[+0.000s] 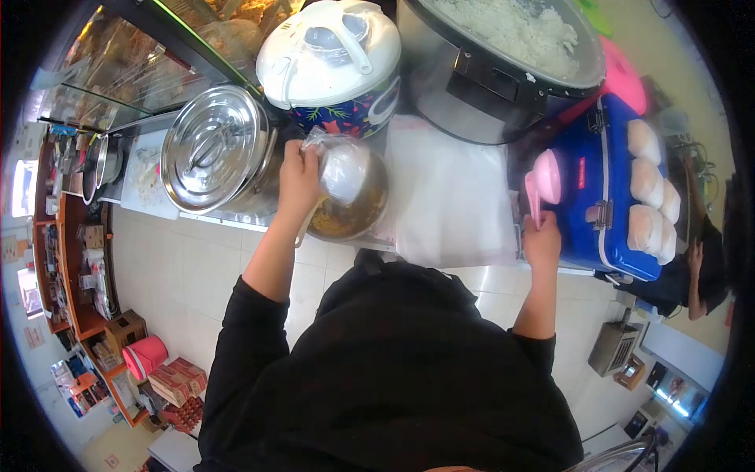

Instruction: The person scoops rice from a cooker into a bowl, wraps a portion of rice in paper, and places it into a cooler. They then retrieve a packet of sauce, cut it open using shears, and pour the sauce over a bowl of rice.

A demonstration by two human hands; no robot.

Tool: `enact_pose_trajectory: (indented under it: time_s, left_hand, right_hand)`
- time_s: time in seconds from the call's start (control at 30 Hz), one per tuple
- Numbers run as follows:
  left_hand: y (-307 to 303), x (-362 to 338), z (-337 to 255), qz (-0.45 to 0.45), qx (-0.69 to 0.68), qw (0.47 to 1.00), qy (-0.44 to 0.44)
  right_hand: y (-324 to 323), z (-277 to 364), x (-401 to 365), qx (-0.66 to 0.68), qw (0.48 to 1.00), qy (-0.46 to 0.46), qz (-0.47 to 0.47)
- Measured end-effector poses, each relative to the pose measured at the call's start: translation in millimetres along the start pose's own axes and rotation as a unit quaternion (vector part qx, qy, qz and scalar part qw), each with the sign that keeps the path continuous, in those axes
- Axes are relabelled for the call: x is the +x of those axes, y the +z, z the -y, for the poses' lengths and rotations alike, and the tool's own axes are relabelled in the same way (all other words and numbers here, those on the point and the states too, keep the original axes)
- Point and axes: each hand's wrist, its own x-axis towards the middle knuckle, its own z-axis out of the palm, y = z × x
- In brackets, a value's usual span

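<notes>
My left hand (300, 182) is closed on a bunched clear plastic bag (344, 171), which looks whitish and rounded; I cannot make out what is inside. The bag hangs over a metal bowl (376, 206) with brownish-yellow food in it. A handle sticks out of the bowl below my left wrist. On the other side, my right hand (543, 238) grips the handle of a pink ladle (547, 178), its round head pointing away from me beside the blue cooler box (586, 189). Between my hands lies a stack of translucent plastic sheets (448, 197).
A large pot of white rice (515, 35) stands at the back. Left of it are a white-lidded rice cooker (326, 59) and a lidded steel pot (212, 149). Several wrapped bundles (646, 185) sit on the cooler box. Another person's arm (695, 275) shows at far right.
</notes>
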Motion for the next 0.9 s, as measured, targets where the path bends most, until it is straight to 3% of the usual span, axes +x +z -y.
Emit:
enact_pose_trajectory:
  time_s: [0.03, 0.1, 0.13, 0.23, 0.37, 0.47, 0.57, 0.63, 0.7, 0.83, 0.9]
  left_hand:
    - [3.3, -0.9, -4.5, 0.047, -0.124, 0.987, -0.09]
    - [13.7, -3.5, -21.4, 0.138, -0.359, 0.885, -0.26]
    - [22.6, 0.7, -14.5, 0.206, -0.385, 0.858, -0.269]
    - [49.5, 16.0, -26.4, 0.334, -0.304, 0.852, -0.265]
    - [105.6, 57.6, -18.5, 0.455, -0.09, 0.876, -0.134]
    - [144.3, 73.1, -25.1, 0.564, 0.072, 0.823, -0.001]
    - [169.7, 53.1, -54.7, 0.595, 0.169, 0.782, 0.078]
    - [206.1, 53.1, -26.0, 0.572, 0.281, 0.717, 0.282]
    - [216.0, 54.6, -20.4, 0.539, 0.302, 0.706, 0.345]
    - [208.0, 40.1, -31.5, 0.454, 0.235, 0.821, 0.253]
    - [213.9, 39.6, -22.2, 0.415, 0.247, 0.841, 0.243]
  right_hand:
    - [-1.0, 2.3, -7.3, 0.02, 1.0, -0.018, -0.01]
    - [-2.2, 9.0, -20.2, 0.061, 0.996, -0.055, -0.033]
    - [-1.6, 11.9, -23.8, 0.078, 0.994, -0.067, -0.025]
    - [-5.5, 24.8, -33.5, 0.141, 0.986, -0.094, -0.005]
    - [-23.7, 40.6, -44.7, 0.243, 0.961, -0.132, -0.004]
    - [-50.9, 49.8, -54.6, 0.332, 0.932, -0.142, 0.007]
    - [-73.4, 47.9, -62.1, 0.429, 0.89, -0.152, 0.02]
    - [-88.8, 47.2, -66.0, 0.482, 0.859, -0.172, 0.018]
    - [-112.5, 46.6, -71.8, 0.424, 0.882, -0.204, 0.001]
    - [-174.0, 51.2, -72.5, 0.333, 0.919, -0.212, -0.013]
    - [-204.5, 66.6, -60.4, 0.298, 0.929, -0.218, 0.005]
